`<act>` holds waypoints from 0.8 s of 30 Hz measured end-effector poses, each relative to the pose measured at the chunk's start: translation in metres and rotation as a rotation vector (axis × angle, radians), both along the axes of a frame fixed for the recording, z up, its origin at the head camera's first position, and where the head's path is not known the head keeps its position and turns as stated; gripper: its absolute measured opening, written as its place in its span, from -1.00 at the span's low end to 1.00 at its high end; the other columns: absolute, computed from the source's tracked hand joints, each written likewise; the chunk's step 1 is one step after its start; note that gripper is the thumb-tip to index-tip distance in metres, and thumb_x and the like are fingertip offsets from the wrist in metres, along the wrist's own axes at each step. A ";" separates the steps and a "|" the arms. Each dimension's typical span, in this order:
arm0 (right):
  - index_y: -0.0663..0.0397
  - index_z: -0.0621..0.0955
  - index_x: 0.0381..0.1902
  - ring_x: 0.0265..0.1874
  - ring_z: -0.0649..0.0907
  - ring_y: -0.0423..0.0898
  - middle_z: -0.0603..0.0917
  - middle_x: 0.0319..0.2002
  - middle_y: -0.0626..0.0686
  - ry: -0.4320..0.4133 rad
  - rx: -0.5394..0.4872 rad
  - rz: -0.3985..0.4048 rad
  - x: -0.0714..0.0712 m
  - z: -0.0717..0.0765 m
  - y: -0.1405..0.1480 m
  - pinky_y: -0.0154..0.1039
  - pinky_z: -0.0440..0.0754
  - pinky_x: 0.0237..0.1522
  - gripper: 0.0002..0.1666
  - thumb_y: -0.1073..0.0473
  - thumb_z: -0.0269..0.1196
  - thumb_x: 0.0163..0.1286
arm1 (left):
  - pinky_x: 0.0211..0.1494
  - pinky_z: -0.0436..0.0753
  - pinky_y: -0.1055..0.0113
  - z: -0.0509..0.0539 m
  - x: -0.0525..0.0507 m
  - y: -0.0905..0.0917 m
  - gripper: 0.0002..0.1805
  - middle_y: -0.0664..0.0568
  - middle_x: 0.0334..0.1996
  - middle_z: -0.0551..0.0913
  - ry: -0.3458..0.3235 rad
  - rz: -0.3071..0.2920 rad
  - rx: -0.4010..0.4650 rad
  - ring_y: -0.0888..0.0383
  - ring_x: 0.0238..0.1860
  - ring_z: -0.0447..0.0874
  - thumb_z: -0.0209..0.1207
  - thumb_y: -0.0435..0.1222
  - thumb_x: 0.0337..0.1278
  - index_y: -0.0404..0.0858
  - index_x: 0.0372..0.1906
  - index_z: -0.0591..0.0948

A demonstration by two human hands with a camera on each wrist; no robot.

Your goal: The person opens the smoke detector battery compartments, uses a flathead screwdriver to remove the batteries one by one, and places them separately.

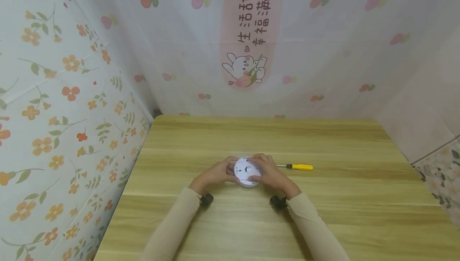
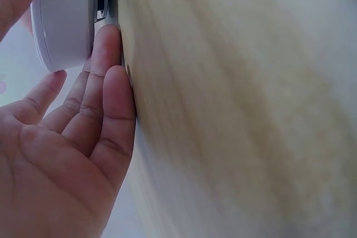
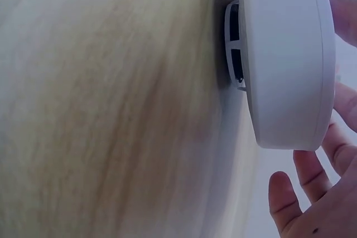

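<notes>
A round white smoke detector (image 1: 241, 176) is held low over the table between both hands, its flat base with slots and a central hole facing up. In the left wrist view, the slatted vent with dark openings on the detector (image 2: 66, 20) faces the tabletop. My left hand (image 1: 217, 172) grips its left side, with fingertips at the lower edge close to the wood. On the right side my right hand (image 1: 272, 176) holds it, thumb and fingers at the rim. The detector's smooth side wall (image 3: 287, 59) fills much of the right wrist view.
A screwdriver (image 1: 302, 167) with a yellow handle lies just right of the right hand, its shaft tip hidden behind that hand. The wooden table (image 1: 194, 133) meets a patterned curtain (image 1: 172, 53) at the back. Another floral curtain (image 1: 54, 113) hangs at the left.
</notes>
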State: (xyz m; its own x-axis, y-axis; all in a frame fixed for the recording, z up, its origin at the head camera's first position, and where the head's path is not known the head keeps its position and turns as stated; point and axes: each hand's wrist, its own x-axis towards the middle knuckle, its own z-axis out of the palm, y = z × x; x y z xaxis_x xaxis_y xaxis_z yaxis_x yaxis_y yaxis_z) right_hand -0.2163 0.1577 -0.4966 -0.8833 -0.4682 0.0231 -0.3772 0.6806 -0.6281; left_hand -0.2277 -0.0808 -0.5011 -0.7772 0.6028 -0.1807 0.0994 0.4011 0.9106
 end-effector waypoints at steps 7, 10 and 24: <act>0.06 0.52 0.24 0.04 0.35 0.04 0.45 0.11 0.10 0.009 0.026 0.025 -0.003 0.002 -0.001 -0.01 0.40 0.08 -0.25 -0.02 0.45 0.10 | -0.06 0.64 0.29 -0.001 -0.002 -0.001 -0.19 -0.19 0.01 0.65 0.022 -0.009 -0.011 0.04 -0.05 0.68 0.38 -0.25 0.03 -0.12 0.40 0.26; 0.03 0.53 0.21 0.01 0.34 0.02 0.46 0.07 0.06 0.023 0.048 0.035 -0.004 0.003 -0.001 -0.09 0.32 0.04 -0.26 -0.05 0.45 0.08 | -0.06 0.62 0.32 0.000 -0.002 0.000 -0.19 -0.17 0.01 0.65 0.019 -0.003 -0.018 0.09 -0.07 0.66 0.38 -0.24 0.03 -0.11 0.40 0.27; -0.02 0.55 0.17 -0.01 0.31 -0.01 0.45 0.04 0.02 0.037 0.076 0.058 -0.005 0.004 -0.002 -0.18 0.16 -0.08 -0.29 -0.07 0.46 0.06 | -0.05 0.59 0.32 0.001 0.000 0.001 -0.18 -0.09 -0.02 0.66 -0.008 0.020 -0.033 0.17 -0.12 0.62 0.39 -0.24 0.00 -0.08 0.40 0.28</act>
State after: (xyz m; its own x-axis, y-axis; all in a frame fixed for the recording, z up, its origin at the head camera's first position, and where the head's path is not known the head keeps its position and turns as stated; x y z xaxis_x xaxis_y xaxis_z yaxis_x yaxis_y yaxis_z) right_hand -0.2210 0.1560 -0.4929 -0.8538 -0.5204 0.0180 -0.4397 0.7021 -0.5602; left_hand -0.2276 -0.0798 -0.4997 -0.7874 0.5808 -0.2067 0.0835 0.4326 0.8977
